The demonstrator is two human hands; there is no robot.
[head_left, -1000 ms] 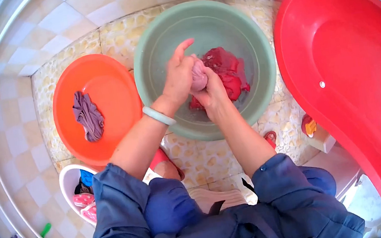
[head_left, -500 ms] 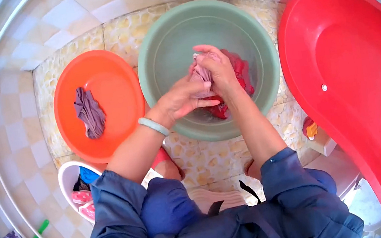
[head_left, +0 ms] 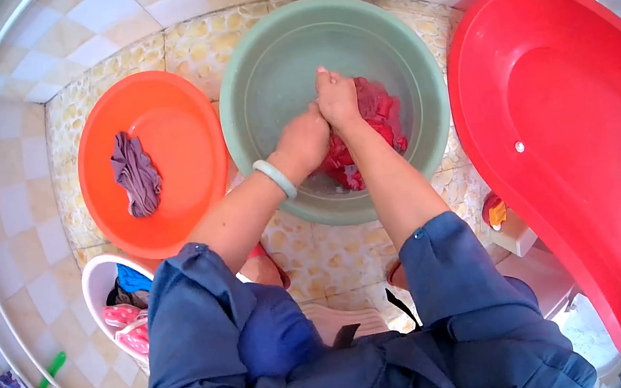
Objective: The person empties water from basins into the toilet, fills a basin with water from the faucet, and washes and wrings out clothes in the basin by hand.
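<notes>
Over the pale green basin (head_left: pixel 250 71), which holds water, my left hand (head_left: pixel 305 141) and my right hand (head_left: pixel 339 100) are closed into fists side by side. A pink cloth was visible in both hands half a second ago; the fists now mostly hide it. Wet red fabric (head_left: pixel 383 114) lies bunched in the water, just right of my right hand and partly behind my wrists. A pale bangle (head_left: pixel 275 179) circles my left wrist.
To the left, an orange basin (head_left: pixel 189 151) contains a crumpled mauve cloth (head_left: pixel 136 175). Below it stands a white bucket (head_left: pixel 94 292) with coloured clothes. A big red tub (head_left: pixel 572 133) takes up the right side. A green-handled tool (head_left: pixel 51 373) is at lower left.
My fingers have gone from loosely spread around the pink cloth to tight fists around it. The view has shifted slightly.
</notes>
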